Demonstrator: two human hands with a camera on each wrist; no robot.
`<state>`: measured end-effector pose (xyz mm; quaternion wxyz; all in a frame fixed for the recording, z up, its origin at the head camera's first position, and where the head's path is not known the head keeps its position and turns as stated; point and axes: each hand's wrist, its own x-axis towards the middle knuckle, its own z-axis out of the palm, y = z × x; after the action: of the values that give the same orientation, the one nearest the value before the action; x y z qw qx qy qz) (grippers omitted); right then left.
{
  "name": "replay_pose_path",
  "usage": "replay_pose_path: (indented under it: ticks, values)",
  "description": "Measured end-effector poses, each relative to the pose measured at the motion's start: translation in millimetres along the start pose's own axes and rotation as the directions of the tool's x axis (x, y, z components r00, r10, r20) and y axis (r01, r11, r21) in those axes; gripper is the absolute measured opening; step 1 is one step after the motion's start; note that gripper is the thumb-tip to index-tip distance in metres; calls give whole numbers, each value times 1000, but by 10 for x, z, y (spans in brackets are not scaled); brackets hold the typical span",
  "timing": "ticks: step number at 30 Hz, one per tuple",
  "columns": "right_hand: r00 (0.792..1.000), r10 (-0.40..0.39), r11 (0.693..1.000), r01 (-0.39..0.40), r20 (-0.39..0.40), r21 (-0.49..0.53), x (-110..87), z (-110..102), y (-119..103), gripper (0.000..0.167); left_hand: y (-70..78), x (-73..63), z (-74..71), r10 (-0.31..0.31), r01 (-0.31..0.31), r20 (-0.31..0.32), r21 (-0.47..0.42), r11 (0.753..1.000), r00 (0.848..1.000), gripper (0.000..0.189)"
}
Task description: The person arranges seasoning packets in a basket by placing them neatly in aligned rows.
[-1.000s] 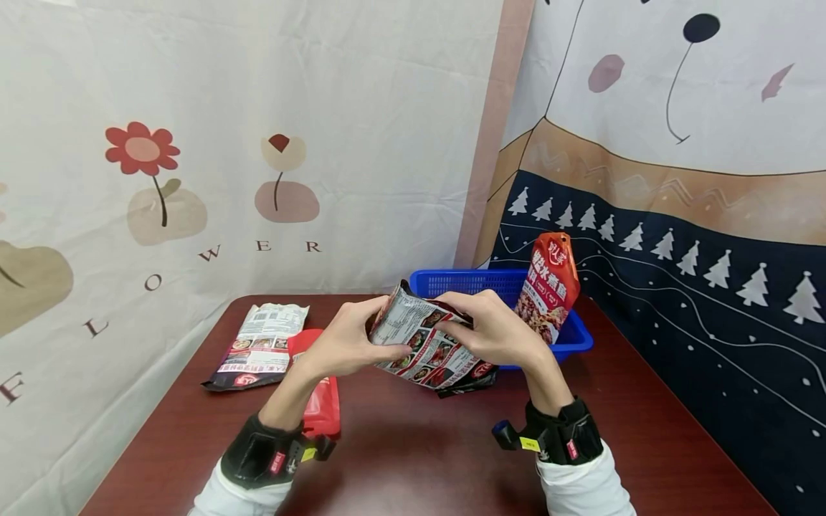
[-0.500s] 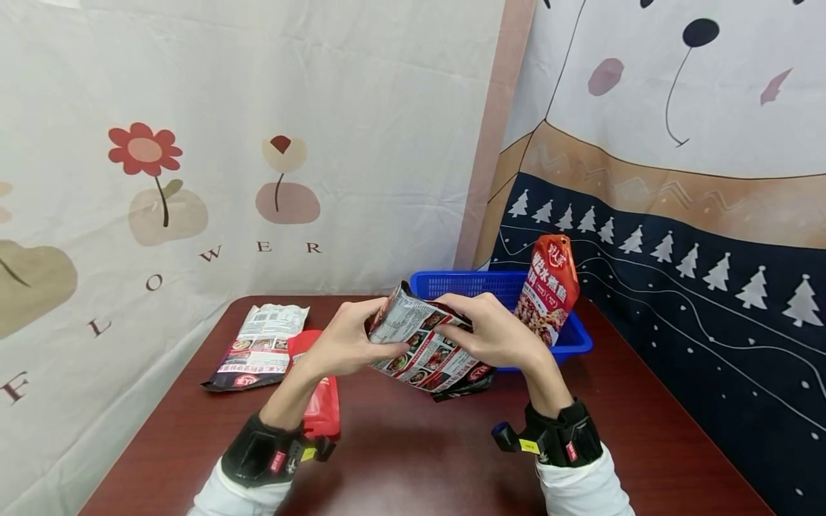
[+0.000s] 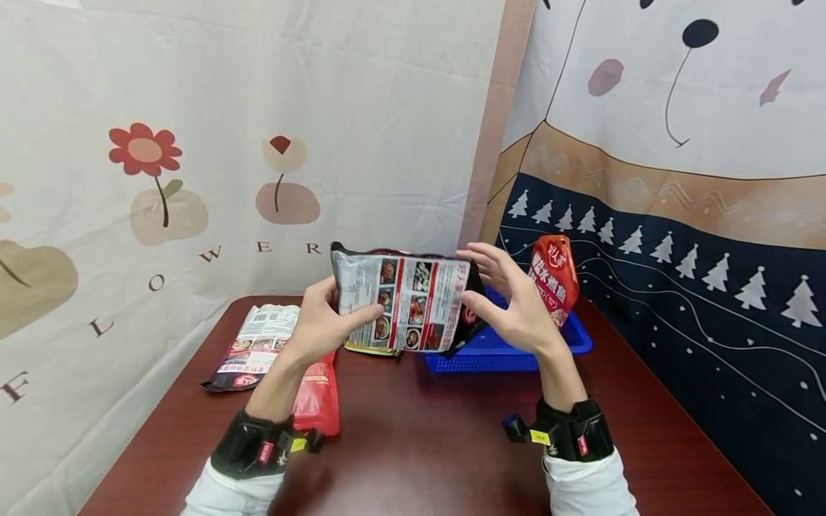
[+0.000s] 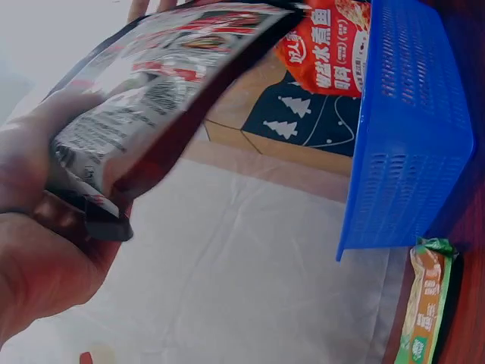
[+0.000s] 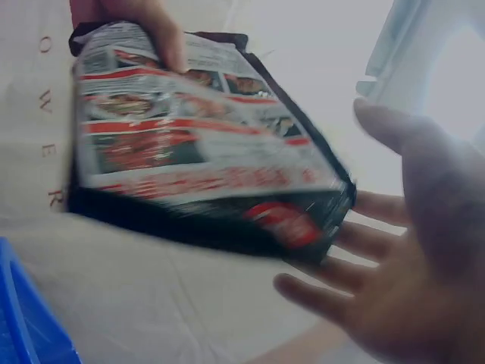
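Note:
My left hand (image 3: pixel 325 326) grips a black-edged food packet (image 3: pixel 413 304) by its left end, thumb across the printed back. The packet is held up above the table, lying sideways, its back with small dish photos facing me. In the left wrist view the same packet (image 4: pixel 163 87) slants up and away from the palm. My right hand (image 5: pixel 409 235) is spread at the packet's other end, its thumb lifted off and its fingertips at the black corner. A blue basket (image 3: pixel 484 362) stands behind, partly hidden, with an upright red-orange packet (image 3: pixel 555 276) in it.
On the table's left lie a white and black packet (image 3: pixel 258 344) and a red packet (image 3: pixel 317 401), partly covered by my left arm. A green and orange packet (image 4: pixel 424 303) lies beside the basket. Fabric backdrops (image 3: pixel 387 143) hang behind the table (image 3: pixel 413 444).
The packet has been lifted and turned from a slant to nearly level, moving left. My right hand has loosened from its upper edge and spread at the right end. The green and orange packet now shows.

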<state>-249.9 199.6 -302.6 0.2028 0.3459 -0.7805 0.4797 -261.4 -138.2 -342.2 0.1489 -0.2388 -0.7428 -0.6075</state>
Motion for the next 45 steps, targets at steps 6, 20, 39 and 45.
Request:
replay_pose_path:
  ticks: [6,20,39,45]
  values:
    - [999,32,970,-26,-23,243,40,56,68,88,27,6,79,-76,45,-167,-181,982,983,39]
    - [974,195,484,9,-118,875,113,859,1,59,176,-7,508,-186,-94,-373,-618,780,909,37]
    - [858,468,482,-46,-213,875,70,1145,-147,30,123,-86,736,-241,-26,-364,-595,803,900,42]
    - [845,470,504,-19,-256,864,78,1156,-140,27,101,-94,730,-221,-26,-351,-581,813,910,42]
